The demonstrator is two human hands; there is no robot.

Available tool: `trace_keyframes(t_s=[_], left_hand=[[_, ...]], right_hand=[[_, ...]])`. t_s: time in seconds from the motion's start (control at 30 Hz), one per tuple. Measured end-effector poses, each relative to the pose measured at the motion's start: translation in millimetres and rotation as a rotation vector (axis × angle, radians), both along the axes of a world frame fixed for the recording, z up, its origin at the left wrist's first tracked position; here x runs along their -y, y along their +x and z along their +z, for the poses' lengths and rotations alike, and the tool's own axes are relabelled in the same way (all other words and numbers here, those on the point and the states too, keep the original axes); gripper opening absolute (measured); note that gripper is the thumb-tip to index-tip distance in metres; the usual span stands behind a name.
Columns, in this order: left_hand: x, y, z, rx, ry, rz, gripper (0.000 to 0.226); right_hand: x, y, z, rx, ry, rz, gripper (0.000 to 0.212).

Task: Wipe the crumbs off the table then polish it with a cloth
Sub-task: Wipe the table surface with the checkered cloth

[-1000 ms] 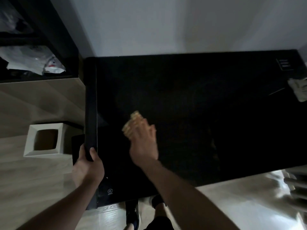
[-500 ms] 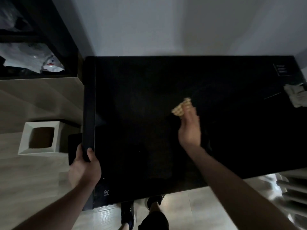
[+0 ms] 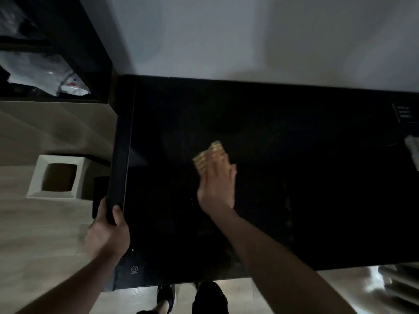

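A glossy black table (image 3: 294, 200) fills the middle of the view. My right hand (image 3: 217, 184) lies flat on it left of centre, pressing down a yellow waffle-textured cloth (image 3: 207, 155) that sticks out past the fingertips. My left hand (image 3: 106, 232) grips the table's raised left edge (image 3: 119, 155), thumb on top. A few pale specks lie on the dark surface near my right wrist. The picture is dim and slightly blurred.
A white square bin (image 3: 56, 177) stands on the wooden floor left of the table. A pale crumpled rag (image 3: 412, 150) lies at the table's right edge. Dark shelving with a white plastic bag (image 3: 45, 73) is at top left. My feet show below the front edge.
My right hand swept the cloth from left to the table's centre, then back left to where it is. The left hand kept its grip on the edge.
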State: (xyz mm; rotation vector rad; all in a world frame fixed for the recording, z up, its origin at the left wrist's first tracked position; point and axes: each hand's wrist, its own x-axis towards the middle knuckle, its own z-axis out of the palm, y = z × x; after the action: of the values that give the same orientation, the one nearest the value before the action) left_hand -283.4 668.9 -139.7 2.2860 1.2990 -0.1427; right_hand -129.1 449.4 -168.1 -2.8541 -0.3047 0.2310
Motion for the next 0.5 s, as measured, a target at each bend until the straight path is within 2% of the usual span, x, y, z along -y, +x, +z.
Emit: trace_keyframes(t_s=[0.07, 0.13, 0.23, 0.3, 0.37, 0.43, 0.5], left_hand=[[-1, 0, 1, -0.024, -0.003, -0.004, 0.046], [-3, 0, 0, -0.035, -0.004, -0.009, 0.056], [-2, 2, 2, -0.038, -0.012, 0.007, 0.058], [-1, 2, 5, -0.040, -0.007, 0.008, 0.055], [1, 1, 6, -0.027, -0.015, -0.010, 0.054], [-1, -2, 3, -0.042, -0.031, -0.039, 0.055], [-6, -2, 2, -0.038, -0.033, -0.079, 0.056]], right_hand=[[-40, -23, 4, 0.014, 0.088, 0.191, 0.076], [-73, -41, 3, -0.049, 0.096, 0.356, 0.077], [-85, -42, 1, -0.138, 0.122, 0.444, 0.075], [-68, -28, 6, -0.154, 0.326, 0.395, 0.072], [-37, -4, 17, -0.108, 0.488, 0.246, 0.067], [3, 32, 27, 0.037, 0.568, 0.117, 0.055], [53, 71, 26, 0.178, 0.547, -0.010, 0.045]])
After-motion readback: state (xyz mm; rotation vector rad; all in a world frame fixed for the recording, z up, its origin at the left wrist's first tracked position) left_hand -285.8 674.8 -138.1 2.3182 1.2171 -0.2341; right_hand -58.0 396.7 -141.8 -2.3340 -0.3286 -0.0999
